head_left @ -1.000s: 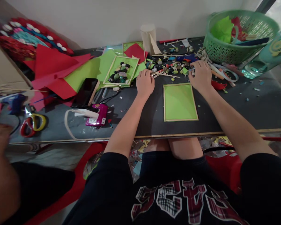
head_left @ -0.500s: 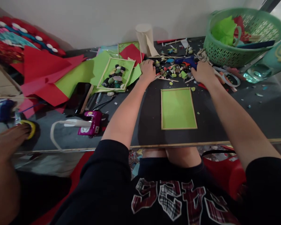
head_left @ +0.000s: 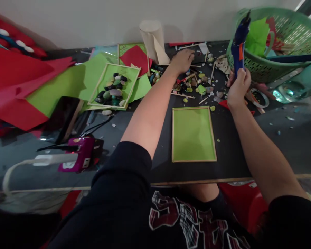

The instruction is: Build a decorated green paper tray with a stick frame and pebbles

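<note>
My right hand (head_left: pixel 239 86) is closed around the lower end of a blue glue gun (head_left: pixel 238 53), fingers wrapped about it, and I have it nozzle up beside the green basket (head_left: pixel 259 69), which I'd say keeps the tip off the paper and away from my other hand. My left hand (head_left: pixel 182 61) stretches over the far edge of the pile of stones (head_left: pixel 194 83), fingers partly spread and slightly bent; I can't tell whether they have hold of anything. The wood-edged green panel (head_left: pixel 193 135) lies flat between my forearms, touched by neither hand, probably put there so both can reach it squarely. The stones sit just beyond it, likely for easy picking. To the left, a second framed panel (head_left: pixel 131 83) bears a stack of stones, near the paper roll (head_left: pixel 149 38) and apparently out of the way.
</note>
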The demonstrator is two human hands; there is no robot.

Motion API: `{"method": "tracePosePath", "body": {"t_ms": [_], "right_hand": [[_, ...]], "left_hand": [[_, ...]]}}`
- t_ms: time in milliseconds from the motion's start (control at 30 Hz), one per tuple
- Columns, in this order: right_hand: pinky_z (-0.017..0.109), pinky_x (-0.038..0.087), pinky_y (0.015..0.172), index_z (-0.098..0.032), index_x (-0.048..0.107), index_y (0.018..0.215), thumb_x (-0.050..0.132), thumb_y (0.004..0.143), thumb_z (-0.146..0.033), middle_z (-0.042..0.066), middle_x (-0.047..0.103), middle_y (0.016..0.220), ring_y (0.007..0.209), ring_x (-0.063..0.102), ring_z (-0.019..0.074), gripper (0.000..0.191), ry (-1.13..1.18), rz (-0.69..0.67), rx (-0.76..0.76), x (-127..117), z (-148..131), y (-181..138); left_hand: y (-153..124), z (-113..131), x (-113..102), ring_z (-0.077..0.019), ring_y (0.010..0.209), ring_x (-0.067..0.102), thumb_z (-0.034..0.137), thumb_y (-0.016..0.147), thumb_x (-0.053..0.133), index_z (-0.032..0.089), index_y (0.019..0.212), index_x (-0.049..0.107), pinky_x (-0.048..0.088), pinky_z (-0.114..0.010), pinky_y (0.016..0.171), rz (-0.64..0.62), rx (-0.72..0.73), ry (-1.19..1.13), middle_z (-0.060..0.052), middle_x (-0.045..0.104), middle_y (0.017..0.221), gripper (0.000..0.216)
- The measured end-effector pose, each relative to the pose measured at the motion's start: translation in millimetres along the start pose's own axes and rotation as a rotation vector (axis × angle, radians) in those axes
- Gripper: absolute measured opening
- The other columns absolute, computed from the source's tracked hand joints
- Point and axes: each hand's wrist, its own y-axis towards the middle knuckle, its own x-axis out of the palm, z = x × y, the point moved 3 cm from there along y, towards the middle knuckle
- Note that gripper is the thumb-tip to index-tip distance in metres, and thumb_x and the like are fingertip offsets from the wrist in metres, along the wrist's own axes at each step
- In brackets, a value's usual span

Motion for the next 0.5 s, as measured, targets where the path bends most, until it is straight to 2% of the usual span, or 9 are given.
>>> {"method": "tracePosePath", "body": {"t_ms": [67,167,267,333,433,500], "right_hand": [[0.032,0.037,0.055,-0.029,0.046,0.086,0.041,0.102,-0.071,0.000,0.045,0.066,0.065,0.047,0.0191,0.045,0.013,-0.004,0.042,-1.9,1.0,2.1],[0.032,0.034,0.053,-0.027,0.045,0.083,0.032,0.105,-0.068,0.000,0.042,0.065,0.062,0.045,0.0175,0.048,0.055,0.062,0.078,-2.8,4.4,5.1],[0.032,0.033,0.053,-0.027,0.042,0.080,0.032,0.106,-0.068,0.001,0.043,0.066,0.060,0.042,0.0164,0.049,0.078,0.083,0.029,1.5,3.0,3.2],[0.032,0.033,0.053,-0.028,0.041,0.080,0.035,0.106,-0.068,0.001,0.045,0.066,0.061,0.043,0.0169,0.048,0.063,0.051,-0.008,5.4,-0.2,0.3],[0.032,0.034,0.053,-0.029,0.041,0.082,0.041,0.106,-0.067,0.000,0.045,0.067,0.063,0.045,0.0174,0.044,0.018,-0.013,-0.017,8.7,-4.4,-3.1],[0.032,0.033,0.053,-0.029,0.038,0.084,0.040,0.108,-0.057,-0.001,0.042,0.067,0.059,0.041,0.0163,0.037,0.033,0.001,-0.039,5.8,-6.7,-5.3]], "left_hand": [[16.8,-2.5,7.5,-0.0175,0.150,0.049,0.040,0.094,0.034,0.043,0.142,0.063,0.037,-0.040,0.127,-0.074,0.041,-0.013,0.015,0.063,0.152,0.056],[15.1,-3.8,9.3,-0.0203,0.144,0.056,0.034,0.096,0.038,0.041,0.132,0.070,0.037,-0.042,0.126,-0.124,0.091,0.034,0.009,0.069,0.146,0.049],[-8.7,-1.0,3.8,-0.0223,0.140,0.058,0.030,0.098,0.039,0.037,0.128,0.072,0.038,-0.043,0.123,-0.100,0.127,0.087,0.002,0.070,0.144,0.045],[-26.9,2.6,0.4,-0.0240,0.138,0.059,0.027,0.100,0.038,0.031,0.128,0.073,0.040,-0.043,0.120,-0.109,0.150,0.117,-0.005,0.070,0.143,0.044],[-48.9,9.0,-1.9,-0.0266,0.134,0.062,0.026,0.103,0.037,0.025,0.128,0.073,0.044,-0.041,0.114,-0.175,0.143,0.208,-0.011,0.070,0.140,0.044],[-60.7,14.4,-3.6,-0.0275,0.130,0.064,0.027,0.106,0.034,0.020,0.130,0.072,0.047,-0.038,0.109,-0.212,0.108,0.279,-0.014,0.071,0.138,0.046]]}}
